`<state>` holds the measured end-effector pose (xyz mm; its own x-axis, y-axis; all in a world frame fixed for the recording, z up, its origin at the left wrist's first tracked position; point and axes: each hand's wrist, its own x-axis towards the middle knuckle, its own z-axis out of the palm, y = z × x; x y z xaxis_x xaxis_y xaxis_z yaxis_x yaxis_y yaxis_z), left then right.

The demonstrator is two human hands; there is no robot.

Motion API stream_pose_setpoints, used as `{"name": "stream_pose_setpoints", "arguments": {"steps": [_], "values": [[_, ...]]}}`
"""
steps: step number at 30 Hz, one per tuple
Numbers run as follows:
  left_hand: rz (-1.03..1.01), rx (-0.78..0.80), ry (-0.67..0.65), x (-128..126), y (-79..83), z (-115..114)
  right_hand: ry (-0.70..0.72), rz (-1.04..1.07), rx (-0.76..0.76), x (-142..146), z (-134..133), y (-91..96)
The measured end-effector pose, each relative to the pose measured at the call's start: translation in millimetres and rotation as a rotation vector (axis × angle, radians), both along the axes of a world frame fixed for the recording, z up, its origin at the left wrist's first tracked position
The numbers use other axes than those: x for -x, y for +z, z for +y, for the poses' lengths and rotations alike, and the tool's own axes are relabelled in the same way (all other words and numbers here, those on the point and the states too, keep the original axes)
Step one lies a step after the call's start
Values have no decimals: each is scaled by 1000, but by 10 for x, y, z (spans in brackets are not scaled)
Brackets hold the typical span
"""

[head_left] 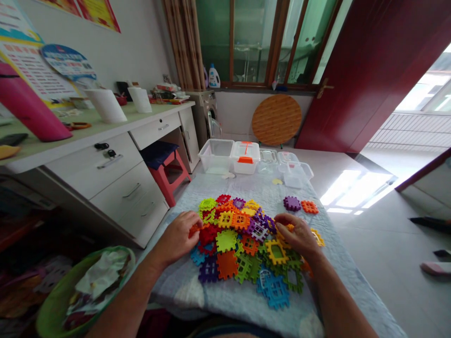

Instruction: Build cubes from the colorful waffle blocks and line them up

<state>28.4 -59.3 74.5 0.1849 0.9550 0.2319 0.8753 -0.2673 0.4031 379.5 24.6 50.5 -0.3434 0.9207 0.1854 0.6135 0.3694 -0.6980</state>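
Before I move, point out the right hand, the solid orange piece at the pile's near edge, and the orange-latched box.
Right hand (300, 234): head view, back of the hand.
Solid orange piece (227, 265): head view, middle of its face.
Orange-latched box (245, 160): head view, on the front latch.

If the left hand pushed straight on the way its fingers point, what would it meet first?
The left hand would probably meet red notched plastic pieces, beyond the orange plastic piece it touches; depth is unclear.

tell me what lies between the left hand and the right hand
In the head view, a heap of colourful notched tiles lies between the left hand and the right hand.
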Motion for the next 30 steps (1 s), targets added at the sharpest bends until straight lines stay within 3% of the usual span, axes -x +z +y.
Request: {"name": "stream_pose_setpoints", "arguments": {"steps": [5,10,14,17,23,26,30], "values": [[-146,-104,38,-124,192,20,8,8,-9,-2,-7,4],[-371,23,14,-379,323,187,0,10,-24,2,-16,6],[-408,132,-20,-531,248,397,-12,11,-32,15,-22,12],[-381,125,-36,-585,146,520,-11,19,-27,23,-23,9],[-305,142,-71,-558,71,534,8,9,-41,15,-23,-3],[-270,206,-121,-466,69,481,27,18,-117,83,-39,90],[-263,255,-185,-353,48,467,217,-32,-216,326,-72,316]]}}
